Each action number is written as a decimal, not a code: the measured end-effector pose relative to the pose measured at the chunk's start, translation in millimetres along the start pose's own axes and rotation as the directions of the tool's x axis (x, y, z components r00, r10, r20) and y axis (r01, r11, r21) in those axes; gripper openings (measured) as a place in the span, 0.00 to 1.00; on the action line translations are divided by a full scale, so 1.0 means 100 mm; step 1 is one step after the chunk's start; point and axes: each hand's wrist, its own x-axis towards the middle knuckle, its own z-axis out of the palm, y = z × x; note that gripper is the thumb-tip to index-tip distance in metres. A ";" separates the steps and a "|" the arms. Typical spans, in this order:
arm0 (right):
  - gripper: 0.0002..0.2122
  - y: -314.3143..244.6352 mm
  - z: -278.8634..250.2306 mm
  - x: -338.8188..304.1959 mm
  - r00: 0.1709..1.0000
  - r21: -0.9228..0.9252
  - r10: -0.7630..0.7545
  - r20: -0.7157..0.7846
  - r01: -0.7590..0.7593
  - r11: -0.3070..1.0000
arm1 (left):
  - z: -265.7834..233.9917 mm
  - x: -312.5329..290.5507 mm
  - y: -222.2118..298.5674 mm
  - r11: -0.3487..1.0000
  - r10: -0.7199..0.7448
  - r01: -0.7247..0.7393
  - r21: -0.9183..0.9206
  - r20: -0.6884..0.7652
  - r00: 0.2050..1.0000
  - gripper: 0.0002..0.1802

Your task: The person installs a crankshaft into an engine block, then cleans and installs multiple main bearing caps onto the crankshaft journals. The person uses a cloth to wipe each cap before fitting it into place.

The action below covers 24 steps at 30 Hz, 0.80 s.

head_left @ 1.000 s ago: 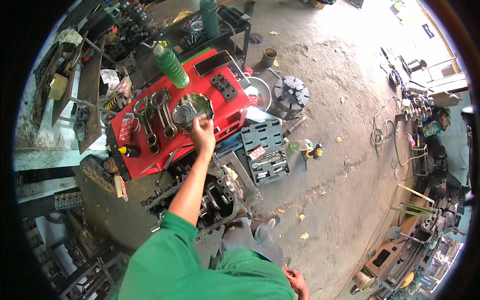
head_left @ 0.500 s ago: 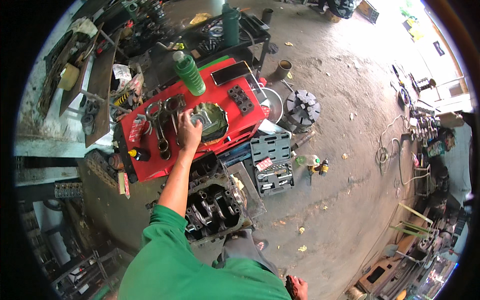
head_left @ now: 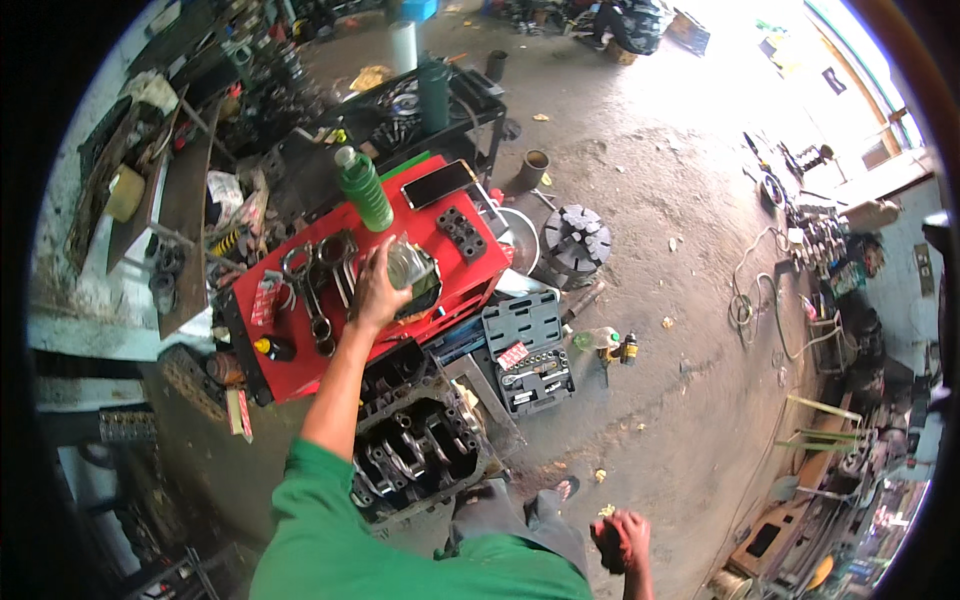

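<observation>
My left hand (head_left: 376,290) reaches over the red tool cabinet (head_left: 300,372), fingers curled round a clear cup-like container (head_left: 404,264). Below the container sits a dark-rimmed basin (head_left: 428,293), partly covered by it. To the left of the hand, connecting rods (head_left: 318,322) lie on the cabinet; a green bottle (head_left: 364,190) stands beyond. At the lower right, my right hand (head_left: 634,535) is closed on a dark, reddish bundle (head_left: 607,547), perhaps a rag; its kind is unclear. An engine block (head_left: 425,440) with its crankshaft showing stands under my left forearm.
A phone-like black slab (head_left: 438,185) and a metal part with holes (head_left: 461,234) lie on the cabinet. An open socket set (head_left: 530,350) sits right of the block, near a plastic bottle (head_left: 597,339). A metal chuck (head_left: 577,240) stands on the floor.
My left hand now has the clear container raised and tilted above the basin. My right hand has come up further into view with the dark bundle. The whole view has shifted slightly.
</observation>
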 end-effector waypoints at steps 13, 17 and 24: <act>0.13 -2.70 -0.53 1.77 0.914 0.631 -0.344 0.215 0.139 0.763 | -1.13 -0.93 2.37 0.819 0.514 -0.491 -0.296 -0.001 0.858 0.57; 0.15 -2.56 -0.51 1.61 0.880 0.469 -0.321 0.350 0.132 0.873 | -1.20 -1.15 2.43 0.778 0.592 -0.503 -0.377 0.170 0.788 0.53; 0.15 -2.31 -0.23 1.27 0.952 0.561 -0.026 0.304 -0.157 0.812 | -1.04 -1.37 2.36 0.778 0.547 -0.421 -0.468 0.173 0.819 0.52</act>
